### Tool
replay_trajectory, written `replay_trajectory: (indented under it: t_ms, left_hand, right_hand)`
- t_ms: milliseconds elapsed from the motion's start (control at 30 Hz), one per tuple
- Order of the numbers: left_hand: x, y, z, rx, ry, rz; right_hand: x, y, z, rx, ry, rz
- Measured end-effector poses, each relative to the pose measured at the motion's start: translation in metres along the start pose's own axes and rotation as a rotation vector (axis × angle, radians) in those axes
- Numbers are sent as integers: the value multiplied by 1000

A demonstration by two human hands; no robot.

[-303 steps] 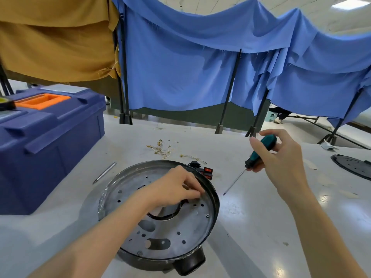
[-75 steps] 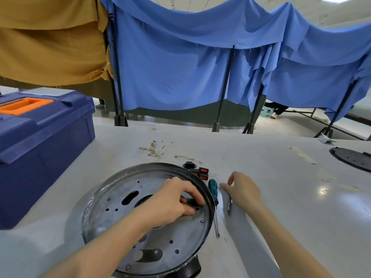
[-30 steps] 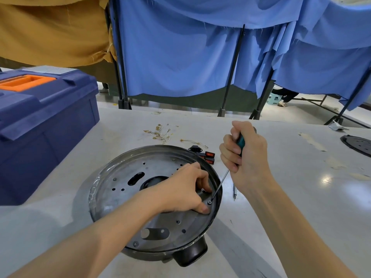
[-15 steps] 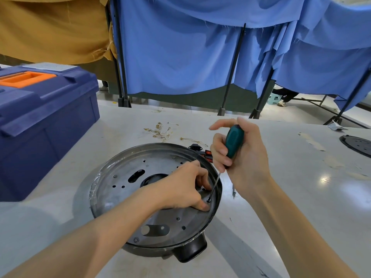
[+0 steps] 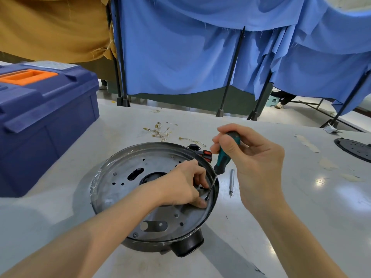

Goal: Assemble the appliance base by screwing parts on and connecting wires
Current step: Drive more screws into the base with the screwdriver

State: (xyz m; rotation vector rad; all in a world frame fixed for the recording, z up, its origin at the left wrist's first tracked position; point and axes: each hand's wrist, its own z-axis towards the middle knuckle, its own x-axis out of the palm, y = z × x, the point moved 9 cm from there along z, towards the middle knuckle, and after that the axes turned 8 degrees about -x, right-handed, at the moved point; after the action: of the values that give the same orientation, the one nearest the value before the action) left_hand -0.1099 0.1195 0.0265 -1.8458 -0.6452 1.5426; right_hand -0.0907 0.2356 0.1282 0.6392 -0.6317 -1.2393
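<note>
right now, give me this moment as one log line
step: screwing | right hand: grips screwdriver, tip on screw | left hand: on base, beside screw

Our left hand (image 5: 186,185) covers the base (image 5: 124,177) near its right rim; whatever lies under its fingers is hidden. The screwdriver (image 5: 222,161) tip meets a spot too small to identify. Our right hand (image 5: 255,159) hides the handle's top. The toolbox (image 5: 46,109) and the black disc (image 5: 355,149) are cut off at the edges.
</note>
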Motion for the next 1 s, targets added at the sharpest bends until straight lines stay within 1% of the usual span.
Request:
replay_trajectory:
  t_ms: [100, 167, 233, 300, 433, 500, 600, 800, 900, 967, 1000]
  left_hand:
    - [1, 1, -1, -5, 9, -1]
    - [1, 0, 0, -6, 11, 5]
    - [1, 0, 0, -12, 8, 4]
    - [1, 1, 0, -18, 8, 7]
    - [0, 1, -1, -13, 0, 18]
    - [0, 1, -1, -14, -1, 26]
    - [1, 1, -1, -21, -1, 28]
    - [2, 2, 2, -18, -4, 21]
    - [3, 4, 3, -17, 1, 22]
    - [2, 5, 3, -2, 2, 19]
    - [1, 5, 3, 7, 4, 17]
  right_hand:
    - [2, 7, 4, -4, 48, -101]
    - [1, 9, 7, 10, 154, -201]
    - [3, 9, 6, 27, 302, -284]
    - [2, 13, 5, -4, 396, -331]
    - [0, 21, 8, -89, 432, -413]
    - [2, 22, 9, -113, 429, -442]
    - [0, 23, 12, -157, 377, -522]
    - [-8, 29, 7, -250, 194, -645]
    - [-18, 25, 6, -287, 111, -763]
    - [-21, 21, 6, -303, 105, -839]
    - [-22, 16, 7, -287, 111, -832]
